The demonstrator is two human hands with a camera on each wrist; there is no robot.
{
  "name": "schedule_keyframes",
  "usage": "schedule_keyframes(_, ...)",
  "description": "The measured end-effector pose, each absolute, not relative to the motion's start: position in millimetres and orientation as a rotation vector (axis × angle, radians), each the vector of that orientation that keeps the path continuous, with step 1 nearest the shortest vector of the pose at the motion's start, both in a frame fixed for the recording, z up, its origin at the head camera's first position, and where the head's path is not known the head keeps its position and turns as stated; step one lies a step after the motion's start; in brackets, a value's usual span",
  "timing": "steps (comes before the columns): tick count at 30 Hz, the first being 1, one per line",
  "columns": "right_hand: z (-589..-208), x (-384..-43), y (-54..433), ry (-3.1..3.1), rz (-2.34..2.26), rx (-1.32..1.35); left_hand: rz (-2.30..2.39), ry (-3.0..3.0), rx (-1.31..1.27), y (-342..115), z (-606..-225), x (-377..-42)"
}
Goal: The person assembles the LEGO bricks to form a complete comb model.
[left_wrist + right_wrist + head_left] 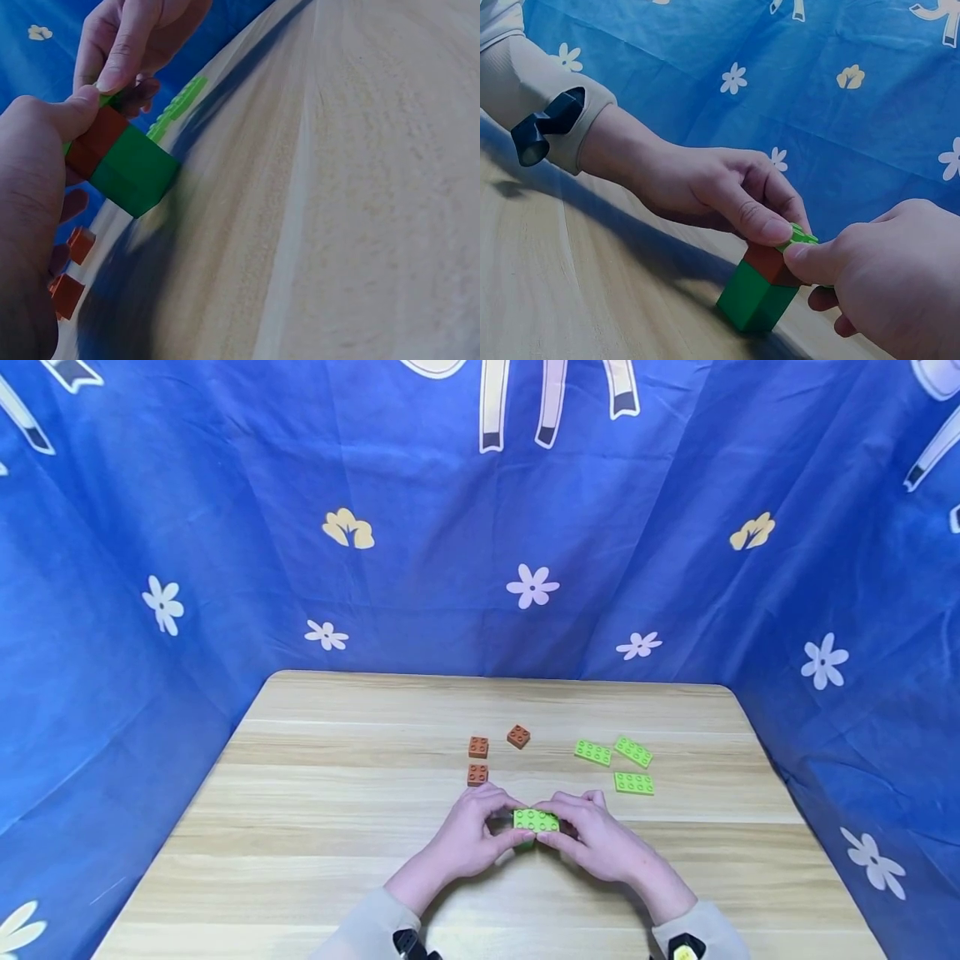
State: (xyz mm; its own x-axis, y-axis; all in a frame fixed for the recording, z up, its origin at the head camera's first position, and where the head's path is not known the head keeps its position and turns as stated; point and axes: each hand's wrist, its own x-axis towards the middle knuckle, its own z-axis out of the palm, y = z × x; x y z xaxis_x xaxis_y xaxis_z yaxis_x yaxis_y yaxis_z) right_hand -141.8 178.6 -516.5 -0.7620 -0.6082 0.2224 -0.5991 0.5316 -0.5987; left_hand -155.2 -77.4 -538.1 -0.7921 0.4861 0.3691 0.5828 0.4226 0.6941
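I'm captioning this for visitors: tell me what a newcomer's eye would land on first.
Probably the blue cloth with white flowers behind the table. Next, the left hand and right hand, meeting around a light green brick atop a brown block and a dark green block. Beyond them on the table lie three loose brown bricks and, to their right, three flat green bricks.

Hung across the back and down both sides with a creased blue cloth (427, 518). Printed with white flowers (532, 587) and, higher up, with pale yellow bush shapes (761, 527). Shows white animal legs (492, 402) above those, dark toward the ends, cut off by the head view's upper edge. Fronted by a light wood-grain surface (337, 827), rounded at the far corners, streaked from side to side.
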Motion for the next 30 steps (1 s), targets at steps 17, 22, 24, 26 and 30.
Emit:
schedule_keyframes(17,-520.9,-140.5,178.8,2.739,-1.101,-1.043,-1.31,-2.499,-1.004,-76.9,-545.6,-157.3)
schedule_keyframes(22,-523.9,-140.7,179.1,2.75,-1.103,-1.037,-1.277,-2.453,-1.026,-76.6,-547.7,-157.7)
schedule_keyframes(24,-524.2,-140.5,179.4,2.758,-1.104,-1.04,-1.27,-2.459,-1.024,-76.4,-547.6,-157.8)
schedule_keyframes(26,-524.3,-140.5,179.6,2.763,-1.1,-1.038,-1.266,-2.472,-1.019,-76.3,-547.3,-157.9)
schedule_keyframes(30,-523.8,-140.2,179.0,2.757,-1.088,-1.033,-1.234,-2.5,-1.003,-77.0,-546.0,-156.2)
